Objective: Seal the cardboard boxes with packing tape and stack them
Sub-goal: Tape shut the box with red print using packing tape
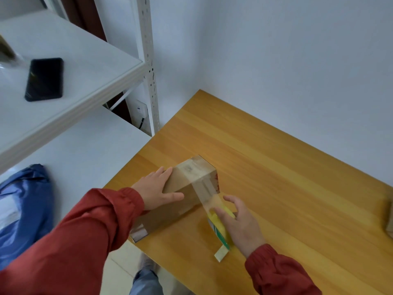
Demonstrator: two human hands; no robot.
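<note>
A long brown cardboard box (187, 184) lies on the wooden table (287, 188) near its left edge, one end sticking out over that edge. My left hand (156, 188) rests flat on the box's top and near side. My right hand (240, 224) grips a yellow tape dispenser (220, 228) just right of the box. A clear strip of packing tape (205, 188) runs from the dispenser up over the box's far end.
A second cardboard piece (389, 220) shows at the table's right edge. White metal shelving (85, 81) stands to the left with a black phone (44, 78) on it. A blue bag (23, 209) lies on the lower shelf. A wall closes the table's far side.
</note>
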